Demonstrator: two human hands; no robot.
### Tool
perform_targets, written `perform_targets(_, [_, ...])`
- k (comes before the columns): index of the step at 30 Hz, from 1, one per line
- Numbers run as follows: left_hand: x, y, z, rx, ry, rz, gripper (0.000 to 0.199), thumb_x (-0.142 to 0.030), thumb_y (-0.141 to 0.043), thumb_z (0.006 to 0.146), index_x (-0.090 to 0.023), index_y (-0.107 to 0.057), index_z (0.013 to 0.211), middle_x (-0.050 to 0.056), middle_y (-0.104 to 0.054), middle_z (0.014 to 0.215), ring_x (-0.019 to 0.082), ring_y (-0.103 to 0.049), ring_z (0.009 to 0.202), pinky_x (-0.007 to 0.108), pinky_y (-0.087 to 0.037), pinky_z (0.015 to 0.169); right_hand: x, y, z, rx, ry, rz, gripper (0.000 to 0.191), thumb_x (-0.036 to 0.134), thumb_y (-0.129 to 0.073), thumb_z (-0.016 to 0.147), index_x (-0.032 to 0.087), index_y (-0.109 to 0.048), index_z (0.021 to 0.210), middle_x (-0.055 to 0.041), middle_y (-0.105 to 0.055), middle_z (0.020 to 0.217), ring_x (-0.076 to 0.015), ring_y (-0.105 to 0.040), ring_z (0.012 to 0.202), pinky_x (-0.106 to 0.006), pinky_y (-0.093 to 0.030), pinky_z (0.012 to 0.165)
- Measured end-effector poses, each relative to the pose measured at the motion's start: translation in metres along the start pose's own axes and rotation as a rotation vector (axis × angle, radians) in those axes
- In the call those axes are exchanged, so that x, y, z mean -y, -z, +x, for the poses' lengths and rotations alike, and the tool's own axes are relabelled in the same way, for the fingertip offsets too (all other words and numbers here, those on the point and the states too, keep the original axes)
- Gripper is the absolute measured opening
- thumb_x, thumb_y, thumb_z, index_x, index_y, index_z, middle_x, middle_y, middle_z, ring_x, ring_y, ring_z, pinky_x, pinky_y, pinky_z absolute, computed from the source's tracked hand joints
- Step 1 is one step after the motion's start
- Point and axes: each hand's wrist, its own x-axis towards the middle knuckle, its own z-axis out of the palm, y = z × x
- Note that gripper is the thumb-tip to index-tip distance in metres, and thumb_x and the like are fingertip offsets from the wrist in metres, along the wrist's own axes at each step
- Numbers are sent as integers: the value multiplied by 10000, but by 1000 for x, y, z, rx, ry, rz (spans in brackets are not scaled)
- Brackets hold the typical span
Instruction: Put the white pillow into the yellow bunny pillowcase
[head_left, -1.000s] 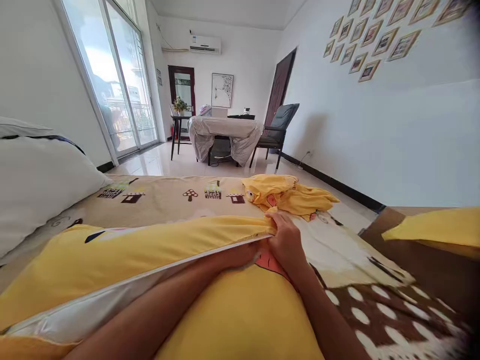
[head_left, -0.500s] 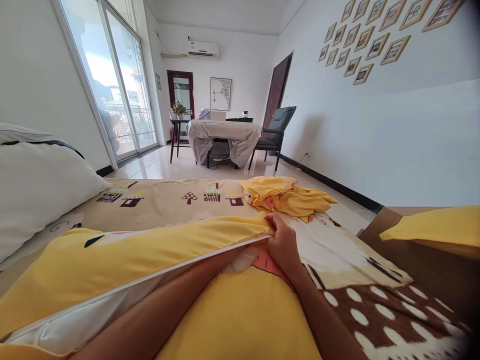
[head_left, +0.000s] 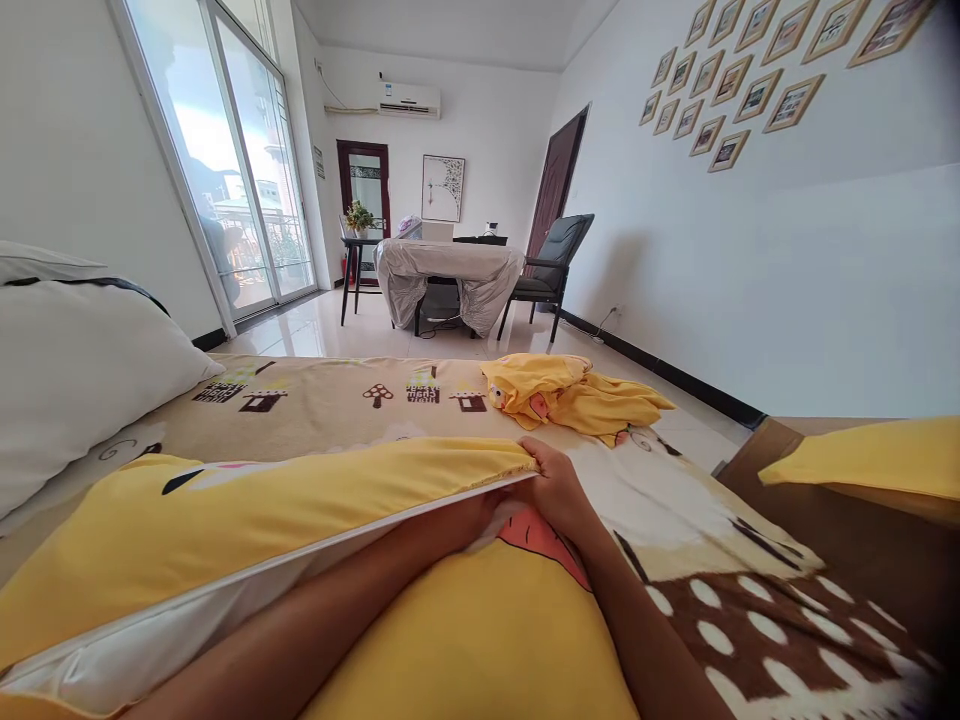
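Note:
A yellow pillow cover (head_left: pixel 315 500) with a printed cartoon lies across the bed in front of me, its long white-edged opening facing me. White filling or lining (head_left: pixel 97 675) shows inside that opening. My right hand (head_left: pixel 551 480) is closed round the cover's right corner, thumb and fingers pinching the edge. My left hand (head_left: pixel 476 520) reaches into the opening towards the same corner; its fingers are hidden by the cloth and the right hand. Below my forearms spreads more yellow fabric (head_left: pixel 480 630) with a red printed patch.
Crumpled yellow cloth (head_left: pixel 570 395) lies at the bed's far edge. A white pillow (head_left: pixel 82 370) rests at left, and a brown box (head_left: pixel 825 520) with a yellow piece (head_left: pixel 877 460) over it stands at right. Beyond are a covered table (head_left: pixel 450 260) and a chair (head_left: pixel 559 265).
My right hand has shifted slightly left and down with the cover's corner. More of my left hand shows near the opening's right end, with its fingers still hidden.

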Motion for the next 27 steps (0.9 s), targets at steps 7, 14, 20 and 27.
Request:
perform_targets(7, [-15,24,-7,397,-277,-235,196,-210,-494,885,-179,-687,890,52,-657,1135,211,-587,1058,367,-420,1025,6,1,-6,-14,-37,226,296,141,-505,611,159,-654,866,-2,-673,774,-164,-572,697,-244,-438,627])
perform_targets(14, [-16,31,-21,222,-333,-82,285,-239,-395,925,-168,-615,1091,82,-650,1117,203,-599,1026,336,-484,937,20,2,-13,-20,-47,514,303,153,-505,591,145,-658,852,-28,-695,798,-174,-611,703,-256,-483,633])
perform_targets(20, [-13,28,-28,30,-534,92,270,-201,-397,920,-150,-617,1067,106,-649,1136,203,-599,1050,337,-508,930,20,1,-16,-61,-32,402,356,120,-458,605,162,-652,900,-28,-703,853,-171,-621,748,-250,-480,660])
perform_targets(27, [-12,27,-28,-5,-513,131,282,-204,-382,930,-153,-597,1107,94,-660,1119,175,-610,1044,296,-518,925,19,1,-16,-45,-17,357,389,114,-479,606,175,-627,960,-19,-696,901,-164,-615,762,-232,-468,651])
